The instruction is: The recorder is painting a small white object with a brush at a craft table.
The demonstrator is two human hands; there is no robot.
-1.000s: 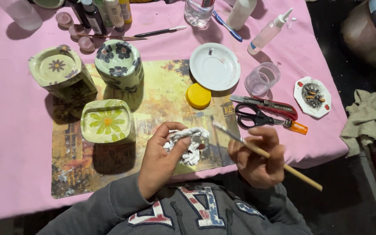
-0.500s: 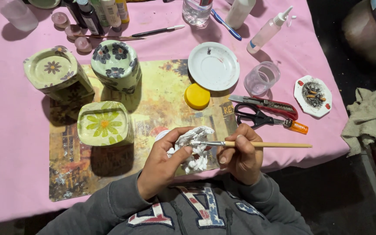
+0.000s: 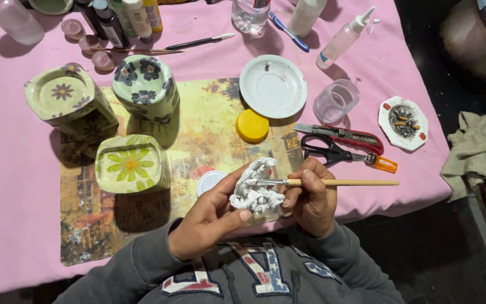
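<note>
Wooden brush (image 3: pixel 333 182) now against lumpy white figurine (image 3: pixel 256 188)

A home craft table: pink cloth (image 3: pixel 7 146), paint bottles (image 3: pixel 125 17), decorated pots (image 3: pixel 144 87).

Figurine (image 3: pixel 256 188): small, lumpy, white all over with grey shadows in the folds; detail too fine to make out. Held up off the table, tilted, cupped from the left and below by the left hand (image 3: pixel 206 217), thumb pressed against the lower edge.

Paintbrush (image 3: pixel 333 182): thin, pale wooden handle, metal ferrule, lying almost level. Pinched near the ferrule by the fingers of the right hand (image 3: pixel 310 202); bristle end pointing left of that grip and touching the figurine's upper middle; handle running out well to the right.
</note>
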